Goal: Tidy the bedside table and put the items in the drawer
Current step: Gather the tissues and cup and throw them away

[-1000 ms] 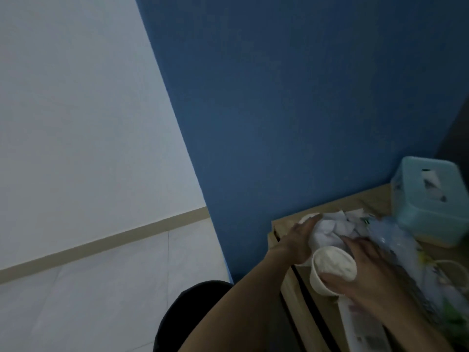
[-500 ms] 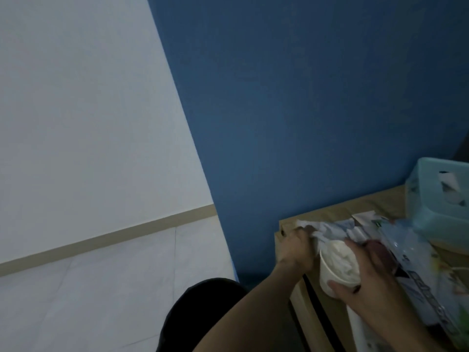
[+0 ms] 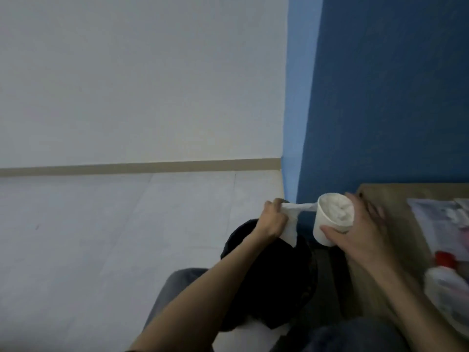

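My right hand (image 3: 360, 237) grips a white paper cup (image 3: 327, 224) stuffed with crumpled white tissue, held off the left edge of the wooden bedside table (image 3: 396, 199). My left hand (image 3: 272, 219) is closed on a wad of white tissue (image 3: 290, 224) that trails to the cup's rim, above a black bin (image 3: 269, 283) on the floor. A clear plastic bag (image 3: 441, 219) and a bottle with a red cap (image 3: 444, 273) lie on the table's right part.
The blue wall (image 3: 393, 97) stands behind the table and a white wall with a beige skirting board (image 3: 139, 167) runs to the left. Pale floor tiles (image 3: 101, 237) spread on the left. My knees in dark trousers show at the bottom.
Both hands have left the tabletop and swung left with the cup and tissue, over the black bin. The view has turned left, so the teal tissue box is out of frame.
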Motion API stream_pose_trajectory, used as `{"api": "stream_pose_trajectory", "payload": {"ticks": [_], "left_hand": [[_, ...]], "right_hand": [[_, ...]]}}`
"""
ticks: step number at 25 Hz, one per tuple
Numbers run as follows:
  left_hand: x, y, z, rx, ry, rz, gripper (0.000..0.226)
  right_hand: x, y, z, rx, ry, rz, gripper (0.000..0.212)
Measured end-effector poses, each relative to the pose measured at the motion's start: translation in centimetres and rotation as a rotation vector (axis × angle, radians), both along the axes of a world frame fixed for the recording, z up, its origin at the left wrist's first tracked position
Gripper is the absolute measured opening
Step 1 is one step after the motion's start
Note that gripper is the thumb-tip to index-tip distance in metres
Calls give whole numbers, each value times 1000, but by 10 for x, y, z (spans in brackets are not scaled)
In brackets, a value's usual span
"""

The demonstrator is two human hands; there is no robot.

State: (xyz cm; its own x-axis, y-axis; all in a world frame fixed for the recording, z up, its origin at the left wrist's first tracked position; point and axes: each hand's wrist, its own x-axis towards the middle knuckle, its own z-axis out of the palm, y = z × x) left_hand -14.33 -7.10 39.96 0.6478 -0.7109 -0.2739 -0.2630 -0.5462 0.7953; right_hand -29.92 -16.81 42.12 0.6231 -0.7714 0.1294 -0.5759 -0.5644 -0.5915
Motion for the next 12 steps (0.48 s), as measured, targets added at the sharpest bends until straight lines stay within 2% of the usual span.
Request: {"api": "stream_pose_trajectory", "payload": {"ticks": [4, 6, 9, 10, 12], "left_hand": [[26, 86, -63, 222, 159, 193, 39], [30, 109, -83, 246, 280, 288, 34], [33, 117, -93, 268, 382, 359, 29], [35, 115, -97, 268, 421, 359, 33], [35, 111, -106, 297, 456, 367, 63]], "right_hand": [[48, 53, -58, 132, 281, 106, 82], [66, 68, -84, 213, 409, 126, 84], [84, 77, -108, 233, 487, 115, 89], [88, 77, -113, 229, 516, 110, 94], [93, 76, -120, 243, 555, 103, 111]]}}
